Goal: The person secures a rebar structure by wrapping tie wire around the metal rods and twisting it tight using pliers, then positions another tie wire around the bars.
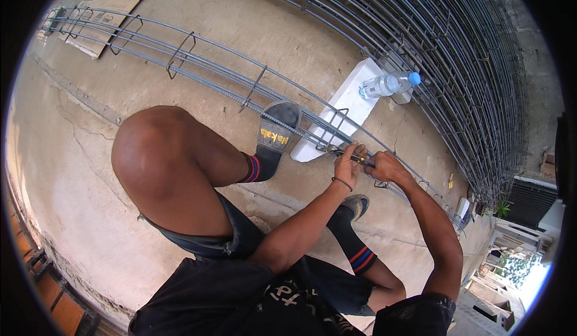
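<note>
A long cage of steel rebar [210,70] with bent square stirrups [256,86] runs across the ground in front of me. Part of it rests over a white block [354,104]. My right hand [387,168] is closed around the handle end of a pair of pliers [359,160] with dark handles and light-coloured marks. The metal jaws point left, at the bars near a stirrup. Against the pliers and the rebar, my left hand [345,169] has its fingers curled. What those fingers hold is hidden.
Two clear plastic bottles [380,87] lie on the block's far end. Stacked rebar cages [445,53] fill the far right. Flattened cardboard [114,2] lies at the far left. My sandalled foot [279,122] is beside the cage; my other foot [356,205] is nearer.
</note>
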`<state>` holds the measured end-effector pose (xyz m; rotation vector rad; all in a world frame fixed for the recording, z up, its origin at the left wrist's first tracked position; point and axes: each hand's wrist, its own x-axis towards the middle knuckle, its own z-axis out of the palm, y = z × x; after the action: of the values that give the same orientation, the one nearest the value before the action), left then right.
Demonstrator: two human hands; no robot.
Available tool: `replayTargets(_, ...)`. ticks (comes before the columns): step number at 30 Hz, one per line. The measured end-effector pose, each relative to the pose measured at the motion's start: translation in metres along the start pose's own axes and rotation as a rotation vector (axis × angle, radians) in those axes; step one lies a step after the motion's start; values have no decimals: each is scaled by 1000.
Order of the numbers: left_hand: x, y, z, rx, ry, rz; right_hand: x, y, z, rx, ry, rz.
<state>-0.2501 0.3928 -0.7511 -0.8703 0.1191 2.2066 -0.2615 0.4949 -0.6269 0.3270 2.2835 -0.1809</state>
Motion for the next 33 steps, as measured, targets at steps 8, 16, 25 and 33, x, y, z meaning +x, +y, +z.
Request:
replayTargets(8, -20, 18, 17, -203, -207, -67, -44, -51, -10, -265, 32, -1)
replayTargets(16, -18, 21, 11, -426, -361, -68, -56, -72, 14, -650, 241, -37)
replayTargets(25, -34, 33, 20, -314, -234, -111, -63, -80, 44, -633, 413, 63)
replayTargets(33, -9, 40, 0, -241, -268, -213, -65, -96, 60, -727, 576, 110)
